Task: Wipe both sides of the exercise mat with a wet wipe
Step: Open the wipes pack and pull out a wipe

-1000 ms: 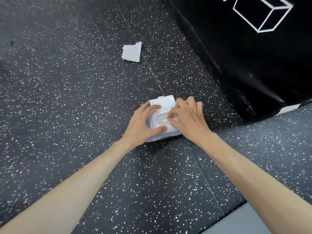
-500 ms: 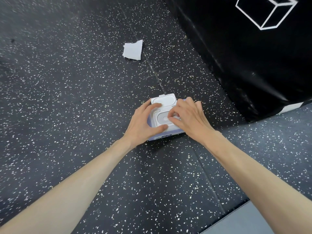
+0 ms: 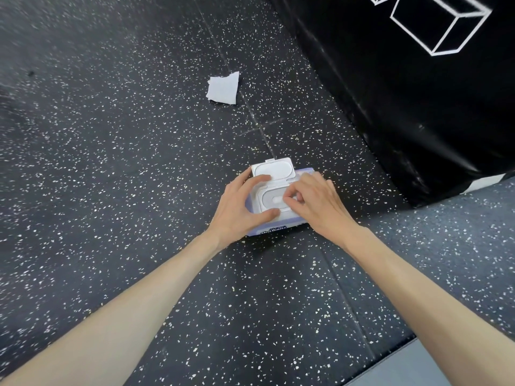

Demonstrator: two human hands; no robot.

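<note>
Steadying the wipes pack (image 3: 278, 228) on the speckled floor (image 3: 111, 162), left hand (image 3: 239, 210) curled around its left side, lid (image 3: 273, 169) flipped up, right hand (image 3: 315, 201) pinching at the opening, black mat (image 3: 404, 93) just right, loose wipe (image 3: 223, 87) well beyond

Counted: two hands, one pack of wipes, one loose wipe, one mat.

One left hand (image 3: 239, 207) and one right hand (image 3: 315, 203), each on one bare forearm. One wet wipe pack (image 3: 274, 228) with one flip lid (image 3: 273, 171). One loose white wipe (image 3: 223, 88) on the far floor (image 3: 111, 162). One black mat (image 3: 404, 93) at far right bears one complete white cube outline (image 3: 437, 20).
</note>
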